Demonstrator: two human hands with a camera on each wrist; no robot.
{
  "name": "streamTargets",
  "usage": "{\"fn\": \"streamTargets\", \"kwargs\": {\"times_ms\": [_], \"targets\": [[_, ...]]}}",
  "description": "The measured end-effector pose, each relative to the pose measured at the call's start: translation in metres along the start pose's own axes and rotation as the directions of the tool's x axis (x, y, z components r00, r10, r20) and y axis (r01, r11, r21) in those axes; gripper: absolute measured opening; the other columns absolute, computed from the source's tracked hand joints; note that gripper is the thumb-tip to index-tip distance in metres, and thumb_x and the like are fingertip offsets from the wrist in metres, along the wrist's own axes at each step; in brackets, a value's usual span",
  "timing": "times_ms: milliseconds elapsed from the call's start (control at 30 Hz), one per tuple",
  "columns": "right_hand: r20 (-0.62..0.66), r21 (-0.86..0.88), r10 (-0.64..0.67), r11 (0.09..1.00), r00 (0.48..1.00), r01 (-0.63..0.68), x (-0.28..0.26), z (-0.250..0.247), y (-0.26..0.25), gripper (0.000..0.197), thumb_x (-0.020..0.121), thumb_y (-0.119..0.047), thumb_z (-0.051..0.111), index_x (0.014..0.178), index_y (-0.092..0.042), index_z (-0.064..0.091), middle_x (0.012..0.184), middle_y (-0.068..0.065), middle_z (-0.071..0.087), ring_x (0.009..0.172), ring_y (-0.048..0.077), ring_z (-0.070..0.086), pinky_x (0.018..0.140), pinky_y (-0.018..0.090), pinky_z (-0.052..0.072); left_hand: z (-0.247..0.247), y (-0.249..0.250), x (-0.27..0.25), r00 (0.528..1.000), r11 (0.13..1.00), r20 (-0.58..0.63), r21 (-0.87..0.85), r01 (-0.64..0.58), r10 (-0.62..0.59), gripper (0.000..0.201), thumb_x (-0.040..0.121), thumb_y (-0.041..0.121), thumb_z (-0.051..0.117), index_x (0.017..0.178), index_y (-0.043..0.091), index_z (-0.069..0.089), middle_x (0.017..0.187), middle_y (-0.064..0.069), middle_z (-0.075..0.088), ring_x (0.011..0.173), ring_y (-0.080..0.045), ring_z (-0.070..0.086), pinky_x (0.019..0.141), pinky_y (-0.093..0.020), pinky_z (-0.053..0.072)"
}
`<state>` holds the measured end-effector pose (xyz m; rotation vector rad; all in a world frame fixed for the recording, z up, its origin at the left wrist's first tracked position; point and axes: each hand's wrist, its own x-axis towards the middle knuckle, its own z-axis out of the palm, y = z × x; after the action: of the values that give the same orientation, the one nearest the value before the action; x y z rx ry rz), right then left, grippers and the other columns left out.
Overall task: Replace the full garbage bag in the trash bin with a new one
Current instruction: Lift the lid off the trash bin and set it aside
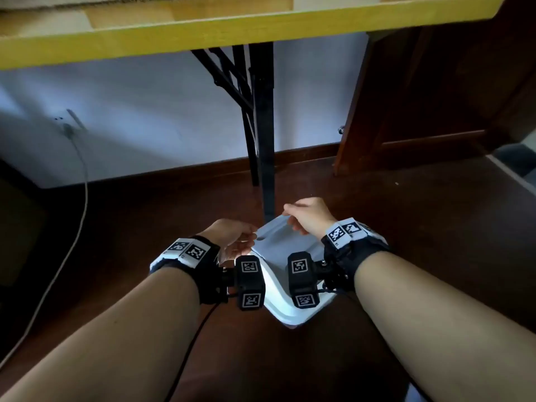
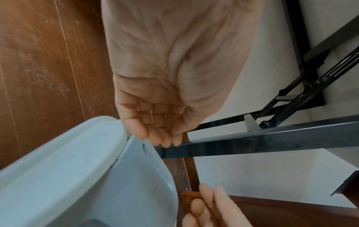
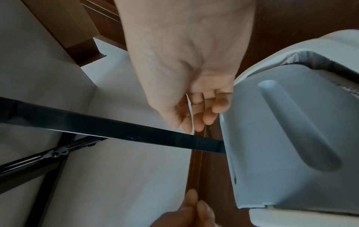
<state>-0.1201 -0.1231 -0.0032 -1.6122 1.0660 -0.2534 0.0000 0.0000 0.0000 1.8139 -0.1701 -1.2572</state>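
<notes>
Trash bin [image 1: 285, 310] low between my forearms, dark bag edge under its lid [image 3: 287, 138]. Left hand [image 1: 232, 237] loosely curled beside the lid, holding nothing; right hand [image 1: 309, 216] fingers curled at its far edge. I'd lift evenly. Table leg [image 1: 265, 134] just beyond crowds the swing.

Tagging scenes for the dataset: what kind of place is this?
Likely a room in a home or small office. A white trash bin stands on dark wood floor, by a folding table with black metal legs, and a cable runs from a wall outlet.
</notes>
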Motion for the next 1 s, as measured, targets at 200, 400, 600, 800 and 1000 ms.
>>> {"fn": "streamTargets", "kwargs": {"times_ms": [200, 400, 600, 800, 1000], "targets": [[-0.020, 0.007, -0.010, 1.000, 1.000, 0.011, -0.021, 0.000, 0.012, 0.019, 0.093, -0.017, 0.056, 0.082, -0.007, 0.068, 0.063, 0.003, 0.059, 0.049, 0.013, 0.049, 0.040, 0.018, 0.036, 0.001, -0.010, -0.016, 0.999, 0.997, -0.015, -0.048, -0.052, 0.052, 0.018, 0.095, 0.003, 0.049, 0.081, 0.005, 0.060, 0.068, -0.006, 0.057, 0.059, -0.016, 0.053, 0.045, -0.021, 0.045], [-0.052, 0.087, 0.080, 0.993, 0.995, -0.075, -0.050, -0.003, 0.035, 0.015, 0.088, -0.007, 0.061, 0.073, -0.007, 0.062, 0.059, 0.007, 0.055, 0.045, 0.016, 0.045, 0.040, 0.020, 0.033, 0.002, -0.031, -0.046, 0.999, 0.993, -0.004, -0.105, -0.053, 0.053, 0.011, 0.091, 0.003, 0.056, 0.081, 0.005, 0.060, 0.067, -0.006, 0.056, 0.057, -0.015, 0.051, 0.040, -0.021, 0.044], [-0.146, 0.145, 0.120, 0.985, 0.982, -0.098, -0.077, -0.007, 0.057, 0.006, 0.088, -0.003, 0.062, 0.082, -0.004, 0.064, 0.059, 0.008, 0.051, 0.047, 0.016, 0.044, 0.045, 0.022, 0.035, 0.005, -0.063, -0.065, 0.999, 0.995, -0.041, -0.099, -0.026, 0.022, 0.011, 0.090, 0.004, 0.060, 0.079, 0.005, 0.061, 0.067, -0.006, 0.057, 0.054, -0.013, 0.052, 0.040, -0.017, 0.045], [-0.177, 0.124, 0.128, 0.987, 0.976, -0.106, -0.087, -0.007, 0.064, 0.016, 0.084, 0.002, 0.061, 0.070, -0.004, 0.064, 0.059, 0.010, 0.051, 0.048, 0.018, 0.043, 0.050, 0.025, 0.037, 0.006, -0.075, -0.069, 0.998, 0.998, -0.023, -0.041, 0.055, -0.056, 0.008, 0.088, -0.001, 0.059, 0.080, 0.001, 0.057, 0.074, -0.010, 0.056, 0.058, -0.018, 0.050, 0.054, -0.026, 0.042], [-0.205, 0.166, 0.139, 0.980, 0.969, -0.106, -0.088, -0.015, 0.065, 0.015, 0.088, 0.000, 0.061, 0.098, 0.007, 0.068, 0.058, 0.007, 0.047, 0.047, 0.016, 0.040, 0.047, 0.023, 0.034, 0.006, -0.069, -0.057, 0.993, 0.990, -0.027, 0.080, 0.113, -0.111, 0.033, 0.086, 0.010, 0.067, 0.115, 0.000, 0.055, 0.109, -0.014, 0.054, 0.088, -0.027, 0.058, 0.070, -0.035, 0.048]]}}
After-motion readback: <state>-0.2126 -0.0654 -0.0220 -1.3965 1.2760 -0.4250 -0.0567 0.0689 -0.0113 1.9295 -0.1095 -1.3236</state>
